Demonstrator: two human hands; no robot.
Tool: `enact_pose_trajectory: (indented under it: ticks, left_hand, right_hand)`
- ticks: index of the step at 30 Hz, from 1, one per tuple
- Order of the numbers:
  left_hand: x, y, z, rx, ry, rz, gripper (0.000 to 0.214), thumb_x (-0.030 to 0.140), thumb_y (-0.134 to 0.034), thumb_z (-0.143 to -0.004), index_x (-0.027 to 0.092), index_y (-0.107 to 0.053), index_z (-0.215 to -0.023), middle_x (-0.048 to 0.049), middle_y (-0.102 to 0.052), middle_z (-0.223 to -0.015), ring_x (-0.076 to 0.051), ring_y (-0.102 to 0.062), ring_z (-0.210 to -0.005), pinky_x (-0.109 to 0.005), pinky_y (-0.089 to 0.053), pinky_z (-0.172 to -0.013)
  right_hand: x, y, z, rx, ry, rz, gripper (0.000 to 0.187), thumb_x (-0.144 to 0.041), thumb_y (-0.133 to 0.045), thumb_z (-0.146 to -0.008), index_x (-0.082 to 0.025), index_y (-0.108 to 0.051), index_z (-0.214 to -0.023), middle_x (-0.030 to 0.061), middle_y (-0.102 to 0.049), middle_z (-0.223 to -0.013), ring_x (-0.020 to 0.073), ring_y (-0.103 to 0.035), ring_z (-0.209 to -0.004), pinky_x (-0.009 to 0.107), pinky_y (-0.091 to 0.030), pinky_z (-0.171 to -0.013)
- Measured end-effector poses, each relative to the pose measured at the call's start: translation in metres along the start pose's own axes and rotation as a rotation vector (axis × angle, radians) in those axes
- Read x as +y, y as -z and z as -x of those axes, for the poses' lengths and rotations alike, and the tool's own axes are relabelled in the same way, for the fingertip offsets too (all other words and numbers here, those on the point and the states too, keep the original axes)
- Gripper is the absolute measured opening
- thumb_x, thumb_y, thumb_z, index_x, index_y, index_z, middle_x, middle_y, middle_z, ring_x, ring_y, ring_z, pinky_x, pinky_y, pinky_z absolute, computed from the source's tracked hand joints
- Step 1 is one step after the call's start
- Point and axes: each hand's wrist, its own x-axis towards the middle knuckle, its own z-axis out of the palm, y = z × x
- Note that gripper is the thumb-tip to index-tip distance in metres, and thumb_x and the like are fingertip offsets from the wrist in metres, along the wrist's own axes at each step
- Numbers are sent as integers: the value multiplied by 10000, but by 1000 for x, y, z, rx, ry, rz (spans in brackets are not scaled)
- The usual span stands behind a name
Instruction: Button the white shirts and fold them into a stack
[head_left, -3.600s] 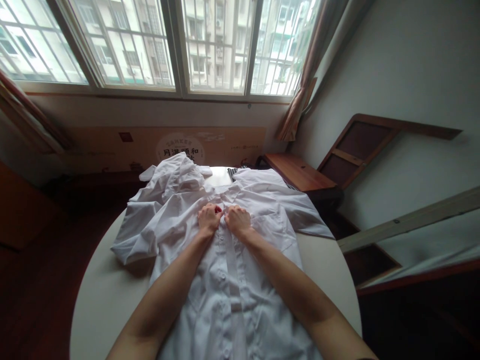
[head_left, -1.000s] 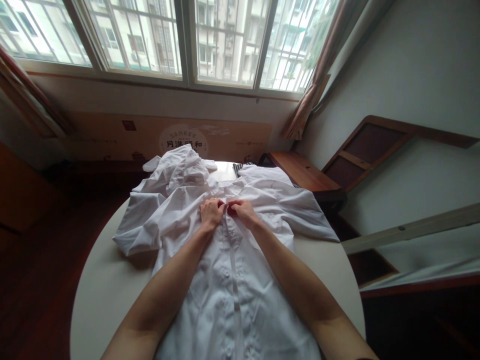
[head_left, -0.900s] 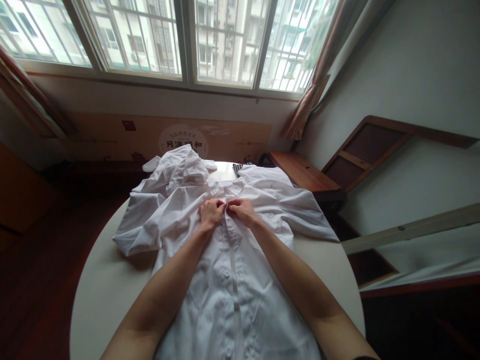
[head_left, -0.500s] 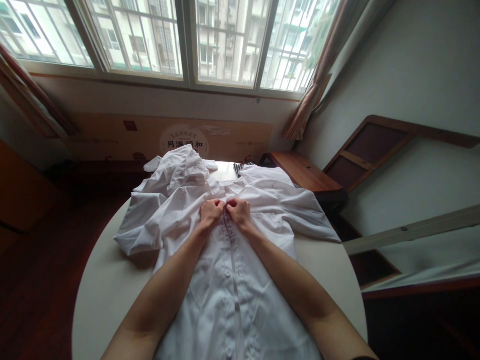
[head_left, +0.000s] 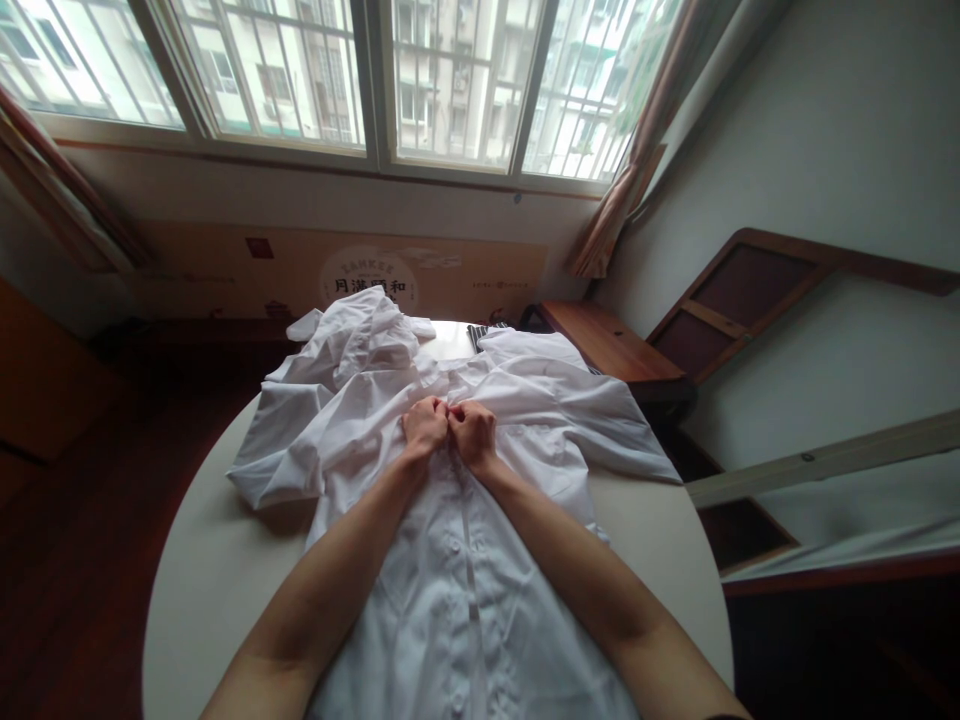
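A white button-up shirt (head_left: 420,580) lies front side up, its collar at the far end and its sleeves spread to both sides. Just below the collar, my left hand (head_left: 425,424) pinches one front edge of the shirt. Right beside it, my right hand (head_left: 472,430) is closed on the opposite front edge, the fingertips of both hands nearly touching. Whatever button lies between the fingers is hidden. Lower down, the two front edges lie side by side with a narrow gap, and small buttons show along the left one.
Under the shirt is a round white table (head_left: 202,580). More crumpled white cloth (head_left: 360,335) is heaped at its far left, and a black-and-white striped item (head_left: 487,333) lies at the far edge. Beyond on the right stands a brown wooden desk (head_left: 607,345).
My right hand has shifted slightly left and turned inward, closer to my left hand. My left hand and the shirt stay almost where they were.
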Motion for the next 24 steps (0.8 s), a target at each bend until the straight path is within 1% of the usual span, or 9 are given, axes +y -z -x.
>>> enact_pose_trajectory:
  ticks: [4,7,12,15,17,19,22,24]
  left_hand:
    - [-1,-2,-2,-8,8,43,263,316,-416,-919,207,-655,-900,-72,-706,-958,-199,-640,-883,-290,-424,-756]
    - [-3,-6,-4,-14,-31,112,259,321,-414,-921,220,-650,-889,-51,-707,-943,-179,-638,-858,-273,-429,-746]
    - [-9,-8,-8,16,-100,114,236,288,-453,-894,192,-668,-882,-65,-710,-914,-185,-635,-841,-272,-428,-744]
    - [-15,-4,-13,0,-164,113,247,247,-452,-884,176,-686,-854,-65,-710,-875,-171,-629,-813,-257,-430,-734]
    - [-19,-1,-14,17,-223,81,242,223,-466,-867,170,-702,-860,-69,-706,-893,-168,-621,-832,-253,-431,-763]
    - [-21,0,-13,37,-275,21,212,226,-518,-834,175,-719,-879,-72,-696,-923,-178,-611,-863,-260,-428,-798]
    - [-21,-1,-8,59,-307,-72,194,295,-586,-798,209,-735,-889,-68,-680,-933,-208,-592,-898,-289,-425,-821]
    - [-19,-3,-5,69,-311,-118,214,358,-602,-793,234,-733,-908,-65,-670,-948,-227,-577,-928,-313,-420,-832]
  right_hand:
    - [-2,1,0,28,-78,-98,123,-216,-599,-804,-164,-699,-755,55,-717,-789,160,-635,-734,228,-428,-738]
    - [-2,1,-1,29,-148,-146,121,-216,-599,-787,-165,-705,-757,57,-723,-781,165,-644,-720,236,-440,-735]
    - [6,1,-5,0,-144,-193,98,-165,-603,-726,-174,-701,-731,44,-723,-762,172,-650,-727,244,-456,-734]
    - [15,0,-10,-4,-193,-259,88,-175,-601,-698,-180,-686,-718,19,-708,-703,171,-646,-688,253,-474,-718]
    - [20,-1,-13,12,-230,-290,111,-182,-583,-698,-178,-679,-755,11,-701,-702,173,-645,-683,262,-484,-713]
    - [22,0,-14,31,-244,-273,139,-183,-564,-708,-173,-671,-797,23,-704,-744,179,-648,-714,271,-485,-723]
    - [19,4,-14,21,-226,-196,133,-202,-566,-729,-172,-656,-822,48,-708,-805,188,-651,-762,282,-478,-746]
    - [15,7,-15,-23,-217,-169,130,-274,-587,-755,-176,-650,-811,54,-707,-800,193,-653,-759,286,-476,-737]
